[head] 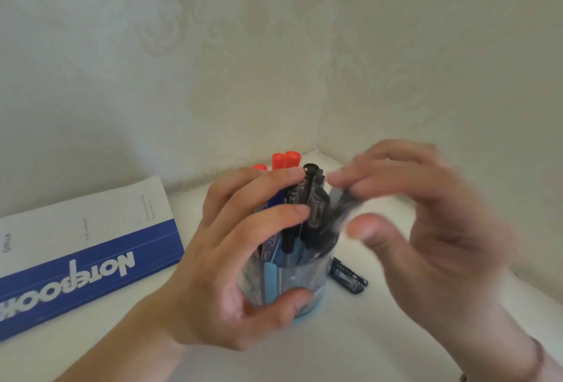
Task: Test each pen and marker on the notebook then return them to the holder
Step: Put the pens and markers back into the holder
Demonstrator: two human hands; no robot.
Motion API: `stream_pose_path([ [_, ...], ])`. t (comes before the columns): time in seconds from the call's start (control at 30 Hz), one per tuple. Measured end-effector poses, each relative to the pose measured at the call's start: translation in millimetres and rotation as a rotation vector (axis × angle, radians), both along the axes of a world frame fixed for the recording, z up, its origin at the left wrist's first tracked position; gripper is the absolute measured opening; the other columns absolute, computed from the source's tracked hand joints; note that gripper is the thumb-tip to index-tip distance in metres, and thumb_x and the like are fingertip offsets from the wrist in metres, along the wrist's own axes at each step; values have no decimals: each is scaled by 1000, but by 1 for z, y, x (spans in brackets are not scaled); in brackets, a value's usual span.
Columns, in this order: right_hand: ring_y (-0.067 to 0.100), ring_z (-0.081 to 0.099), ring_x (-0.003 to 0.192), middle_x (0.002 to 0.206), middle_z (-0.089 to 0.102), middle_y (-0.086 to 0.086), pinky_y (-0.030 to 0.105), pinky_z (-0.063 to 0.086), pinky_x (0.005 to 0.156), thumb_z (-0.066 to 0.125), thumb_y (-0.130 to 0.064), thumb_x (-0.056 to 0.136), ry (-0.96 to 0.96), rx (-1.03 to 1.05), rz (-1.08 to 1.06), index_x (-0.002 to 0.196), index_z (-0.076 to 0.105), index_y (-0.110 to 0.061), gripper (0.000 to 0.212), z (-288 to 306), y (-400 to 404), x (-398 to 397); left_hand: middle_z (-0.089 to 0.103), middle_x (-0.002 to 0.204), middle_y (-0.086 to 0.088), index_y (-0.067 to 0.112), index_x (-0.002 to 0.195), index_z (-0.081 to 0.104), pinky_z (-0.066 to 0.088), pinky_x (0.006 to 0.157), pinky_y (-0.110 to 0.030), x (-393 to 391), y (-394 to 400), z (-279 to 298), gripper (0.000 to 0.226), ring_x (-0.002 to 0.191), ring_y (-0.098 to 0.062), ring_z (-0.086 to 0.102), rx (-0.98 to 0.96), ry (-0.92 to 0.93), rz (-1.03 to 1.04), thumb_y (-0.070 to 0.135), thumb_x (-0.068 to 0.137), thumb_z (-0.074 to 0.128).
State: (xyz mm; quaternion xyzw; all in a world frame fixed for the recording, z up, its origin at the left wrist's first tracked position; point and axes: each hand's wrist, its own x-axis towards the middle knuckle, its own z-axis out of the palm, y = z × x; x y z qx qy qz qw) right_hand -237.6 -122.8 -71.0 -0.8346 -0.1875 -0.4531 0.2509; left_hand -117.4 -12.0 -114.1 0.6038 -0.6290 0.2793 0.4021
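Note:
A clear, blue-tinted pen holder (pixel 286 278) stands on the white table near the wall corner. It is packed with black pens (pixel 313 198), a blue pen and red-capped markers (pixel 285 160). My left hand (pixel 231 262) wraps the holder from the left, its thumb on the front wall and its fingers against the black pens. My right hand (pixel 426 223) is blurred by motion at the holder's right rim. Its fingers and thumb pinch a dark, blurred pen (pixel 341 214) that leans out of the holder. A closed blue-and-white notebook (pixel 85 247) lies to the left.
A small black object (pixel 350 278), perhaps a cap or clip, lies on the table just right of the holder. Patterned walls meet in a corner right behind the holder. White tabletop (pixel 335 348) shows in front.

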Motion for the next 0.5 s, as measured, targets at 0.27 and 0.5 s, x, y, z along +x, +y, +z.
stream_pose_path([
  [0.27,8,58,77,82,64,-13,26,45,66,57,-48,85,174,346,-246,86,60,-36,13,-13,-69,-9,39,142,-13,21,126,49,27,108,-46,6,-2,-4,59,132,-32,35,-35,-48,16,30,72,71],
  [0.5,2,56,83,84,59,-20,27,50,75,60,-67,70,1178,-187,-621,84,59,-34,36,-37,-76,-3,34,149,-9,28,126,52,24,106,-53,5,2,-6,60,132,-37,32,-25,-84,-19,40,67,58],
])
